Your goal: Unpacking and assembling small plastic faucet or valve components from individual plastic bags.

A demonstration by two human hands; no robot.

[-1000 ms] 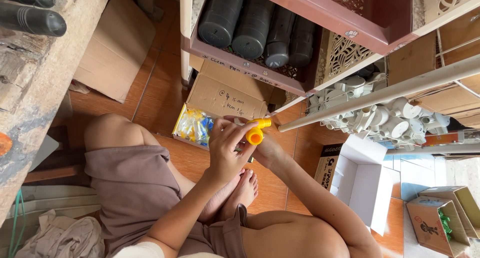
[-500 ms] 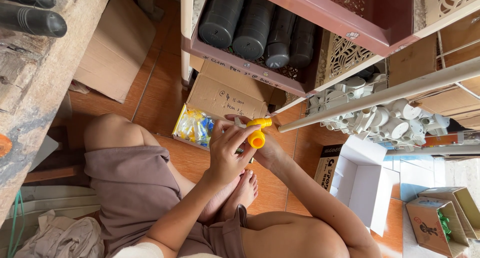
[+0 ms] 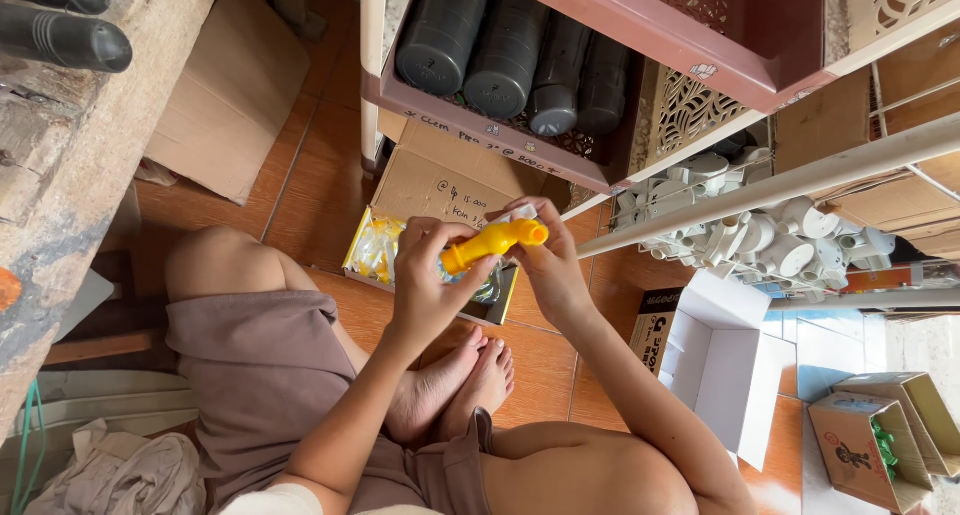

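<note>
Tiled floor [image 3: 330, 185], reddish-brown; person seated on it cross-legged, bare feet tucked under the hands.

Rack of shelves [image 3: 620, 65] ahead, holding dark plastic pipes [image 3: 500, 45] end-on. To the right, a heap of white pipe fittings [image 3: 760, 230] behind a white pipe [image 3: 800, 180] that crosses the view at a slant.

Flat cardboard sheet [image 3: 235, 90] leaning at upper left. Open cardboard box [image 3: 440, 190] on the floor just beyond the hands, with clear bags of yellow parts inside at its left end. White open box [image 3: 715, 360] to the right; a smaller printed carton [image 3: 875, 445] at lower right.

Left hand [image 3: 425, 285]: fingers wrapped round the lower end of a yellow plastic fitting [image 3: 492, 243], gripping it firmly. Right hand [image 3: 550, 265]: fingers pinched at the fitting's upper end and on a bit of clear wrapping there; how tightly, cannot tell.

Fitting held in the air above the open box, between both hands. Long axis runs from lower left to upper right, open round end pointing toward the right hand. Left hand carries the body; right hand is nearer the open end.
</note>
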